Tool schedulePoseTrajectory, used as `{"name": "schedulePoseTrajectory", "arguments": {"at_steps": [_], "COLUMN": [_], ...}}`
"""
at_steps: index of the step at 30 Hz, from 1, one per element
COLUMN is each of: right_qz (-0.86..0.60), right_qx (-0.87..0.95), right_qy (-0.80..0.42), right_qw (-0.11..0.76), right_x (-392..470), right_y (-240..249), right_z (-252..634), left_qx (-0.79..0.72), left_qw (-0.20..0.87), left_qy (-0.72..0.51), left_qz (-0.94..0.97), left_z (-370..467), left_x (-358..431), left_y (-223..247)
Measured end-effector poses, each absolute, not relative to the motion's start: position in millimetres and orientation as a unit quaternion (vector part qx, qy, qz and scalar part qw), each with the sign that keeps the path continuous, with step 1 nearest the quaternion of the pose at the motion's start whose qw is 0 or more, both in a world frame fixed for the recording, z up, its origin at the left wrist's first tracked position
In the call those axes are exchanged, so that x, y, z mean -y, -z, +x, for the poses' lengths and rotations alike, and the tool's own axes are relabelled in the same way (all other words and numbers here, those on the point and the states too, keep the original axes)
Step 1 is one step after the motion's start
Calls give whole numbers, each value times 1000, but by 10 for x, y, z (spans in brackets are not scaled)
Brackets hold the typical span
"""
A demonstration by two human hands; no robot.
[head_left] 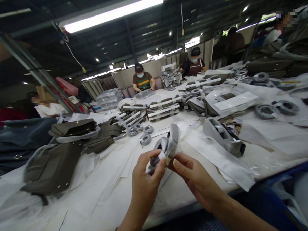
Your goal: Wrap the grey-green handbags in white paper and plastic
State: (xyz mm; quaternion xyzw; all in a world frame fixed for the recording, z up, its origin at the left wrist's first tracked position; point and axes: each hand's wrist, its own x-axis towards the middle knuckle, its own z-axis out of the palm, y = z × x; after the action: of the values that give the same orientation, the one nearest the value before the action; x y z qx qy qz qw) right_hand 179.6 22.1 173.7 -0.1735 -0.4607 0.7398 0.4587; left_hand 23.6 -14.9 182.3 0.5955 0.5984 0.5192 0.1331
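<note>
A coiled strap in grey, cloudy wrapping point(173, 139) is held up above the near edge of the table, with a white band point(164, 158) around its middle. My left hand point(147, 174) is closed on its left side, thumb pressed over the band. From the right, my right hand point(192, 172) pinches the coil's lower edge beside the band; its fingertips are partly hidden. Several smaller wrapped coils point(145, 139) lie just beyond. A grey tape dispenser point(224, 136) stands to the right of my hands.
Dark olive bags point(58, 162) lie at left on white sheets. Stacks of banded dark pieces point(164, 109) stand mid-table. More wrapped coils point(266, 111) and plastic point(223, 161) are at right. Two co-workers point(143, 79) work across the table point(181, 187).
</note>
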Motion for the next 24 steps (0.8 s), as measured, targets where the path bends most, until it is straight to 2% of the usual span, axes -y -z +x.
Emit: {"name": "schedulePoseTrajectory", "arguments": {"at_steps": [6, 16, 20, 24], "right_qz": [-186, -231, -209, -242], "right_qx": [397, 445, 532, 702], "right_qy": [-736, -699, -670, -544], "right_qw": [515, 510, 474, 390], "right_x": [-192, -332, -499, -700], "right_y": [-1743, -1730, -1617, -1525], "right_z": [1624, 1558, 1681, 2036], "left_qx": [-584, -563, -594, -629], "left_qw": [17, 27, 46, -7], "left_qy": [-531, -532, -462, -408], "left_qz": [614, 632, 658, 662], "left_z": [289, 292, 202, 27], "left_x": [148, 170, 187, 215], "left_y": [-1783, -1750, -1688, -1597]}}
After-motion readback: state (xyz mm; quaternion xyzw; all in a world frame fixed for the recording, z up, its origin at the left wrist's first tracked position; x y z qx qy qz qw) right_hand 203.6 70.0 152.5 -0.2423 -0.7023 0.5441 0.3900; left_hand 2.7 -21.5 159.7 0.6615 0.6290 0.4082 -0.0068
